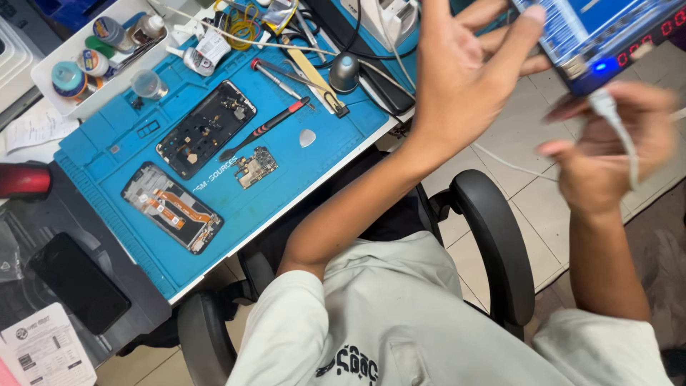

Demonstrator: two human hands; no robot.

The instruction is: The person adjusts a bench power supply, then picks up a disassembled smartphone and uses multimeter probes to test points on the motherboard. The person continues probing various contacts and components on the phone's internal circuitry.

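Nearest: pale grey cotton shirt, sleeves short, black chair armrest curving beside. Up right, blue-fronted device with red digits and a lit blue lamp. Left hand raised, fingers spread, tips touching the device's edge. Right hand blurred, fingers pinched around a white cable plugged into it. Left, blue silicone repair mat: two opened phones, circuit board, red-handled screwdriver. Tiled floor beneath.

A phone repair workshop: blue work mat with opened phones (circuit board, screwdriver)
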